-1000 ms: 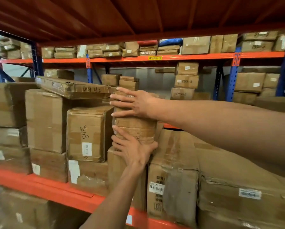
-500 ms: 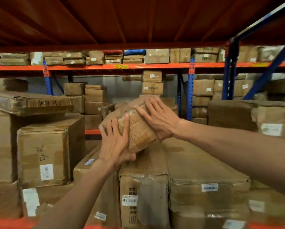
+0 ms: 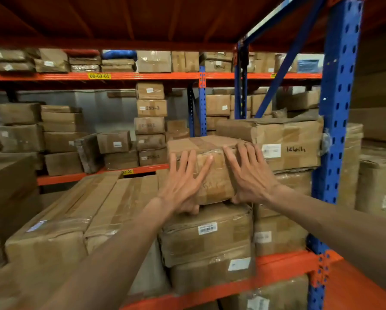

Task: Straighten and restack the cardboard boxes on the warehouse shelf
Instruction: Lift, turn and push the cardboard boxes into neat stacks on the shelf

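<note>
A small taped cardboard box (image 3: 212, 173) lies level on top of a larger labelled box (image 3: 206, 233) on the orange shelf (image 3: 283, 262). My left hand (image 3: 183, 186) presses flat on its front left, fingers spread, thumb under the lower edge. On its front right side my right hand (image 3: 249, 175) grips it the same way. To its right sits a wide box (image 3: 292, 144) with handwriting and a white label, on top of another box (image 3: 281, 222).
Two long flat boxes (image 3: 93, 213) lie to the left of the stack. A blue upright post (image 3: 337, 121) stands close on the right. Across the aisle, a second rack (image 3: 142, 76) holds several stacked boxes.
The small box was tilted in both hands left of here; it has moved right and now lies level on the labelled box. My view has swung right.
</note>
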